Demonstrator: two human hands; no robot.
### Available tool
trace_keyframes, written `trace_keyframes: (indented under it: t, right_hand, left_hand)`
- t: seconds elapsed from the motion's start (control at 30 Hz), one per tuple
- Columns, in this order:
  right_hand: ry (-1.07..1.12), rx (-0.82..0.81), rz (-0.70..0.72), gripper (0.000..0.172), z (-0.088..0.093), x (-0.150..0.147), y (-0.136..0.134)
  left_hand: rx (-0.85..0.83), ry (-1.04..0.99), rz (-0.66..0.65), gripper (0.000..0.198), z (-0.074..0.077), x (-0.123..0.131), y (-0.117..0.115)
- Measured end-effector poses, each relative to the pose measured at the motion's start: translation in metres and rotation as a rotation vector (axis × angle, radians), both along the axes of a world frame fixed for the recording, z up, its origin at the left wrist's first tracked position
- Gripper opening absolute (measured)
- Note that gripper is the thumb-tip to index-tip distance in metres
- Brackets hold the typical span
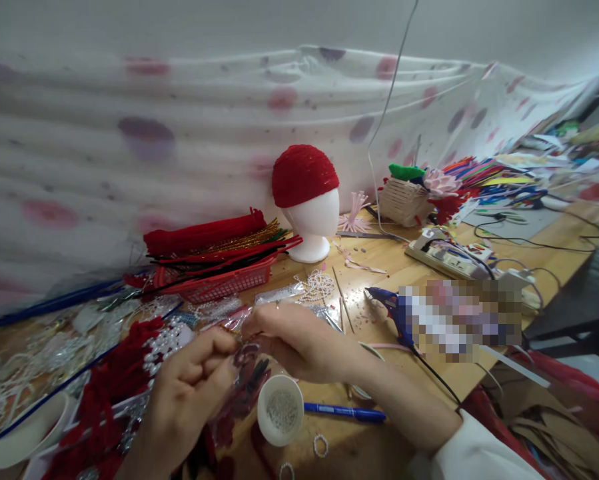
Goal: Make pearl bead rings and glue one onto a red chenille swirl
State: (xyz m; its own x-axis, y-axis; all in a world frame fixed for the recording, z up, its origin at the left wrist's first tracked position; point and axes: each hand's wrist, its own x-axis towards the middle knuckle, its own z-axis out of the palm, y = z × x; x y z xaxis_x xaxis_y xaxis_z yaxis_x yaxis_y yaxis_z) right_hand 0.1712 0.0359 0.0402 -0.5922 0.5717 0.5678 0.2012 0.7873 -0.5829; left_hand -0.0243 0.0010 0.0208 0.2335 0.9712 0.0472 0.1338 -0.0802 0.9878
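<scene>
My left hand (184,390) and my right hand (299,341) meet at the middle of the table, fingers pinched together. Between the fingertips is something small with a glint to it, mostly covered and too small to name. Just below them stands a white cup (280,440) holding tiny clear or silvery beads. A blue pen (344,412) lies to the cup's right, under my right forearm. Two small rings of white beads rest near the front, one bead ring (314,445) fully visible. A dark red, see-through packet (229,423) lies partly hidden behind my left hand.
A white foam head (313,230) wears a red cap (304,177). Left of it, a red basket (224,283) carries pipe cleaners (204,233). A blue glue gun (402,313) and a power strip (442,263) lie right. Bead strands (166,347) clutter the left.
</scene>
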Motion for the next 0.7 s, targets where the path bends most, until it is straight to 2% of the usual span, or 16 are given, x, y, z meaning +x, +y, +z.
trace_keyframes:
  t: [0.07, 0.1, 0.17, 0.23, 0.3, 0.4, 0.47, 0.6, 0.7]
  right_hand:
    - [-0.048, 0.208, -0.029, 0.019, -0.004, -0.002, 0.003]
    - [-0.069, 0.268, -0.045, 0.02, -0.005, -0.003, 0.004]
    - [-0.079, 0.241, -0.075, 0.018, -0.004, -0.004, 0.004]
    - [-0.068, 0.061, -0.103, 0.019, 0.0, -0.005, 0.002]
    - [-0.082, -0.121, -0.146, 0.028, 0.003, -0.006, -0.001]
    - [-0.129, -0.262, -0.212, 0.033, 0.007, -0.008, -0.005]
    - [-0.141, -0.333, -0.21, 0.033, 0.009, -0.009, -0.005]
    - [-0.128, -0.464, -0.132, 0.034, 0.012, -0.006, -0.005]
    - [-0.122, -0.481, -0.088, 0.032, 0.014, -0.003, -0.005]
  left_hand:
    - [-0.23, -0.172, -0.005, 0.02, 0.0, -0.002, 0.001]
    - [-0.275, -0.208, -0.004, 0.021, 0.0, -0.003, 0.001]
    - [-0.218, -0.162, 0.028, 0.022, 0.001, -0.004, 0.002]
    - [-0.021, 0.025, 0.071, 0.018, 0.001, -0.005, 0.002]
    - [0.245, 0.264, 0.051, 0.01, 0.0, -0.005, 0.001]
    - [0.652, 0.53, -0.003, 0.008, -0.001, -0.005, 0.002]
    - [0.865, 0.646, 0.005, 0.011, -0.001, -0.005, 0.004]
    - [1.113, 0.837, -0.028, 0.015, 0.002, -0.008, 0.008]
    - [1.148, 0.866, -0.022, 0.015, 0.003, -0.009, 0.009]
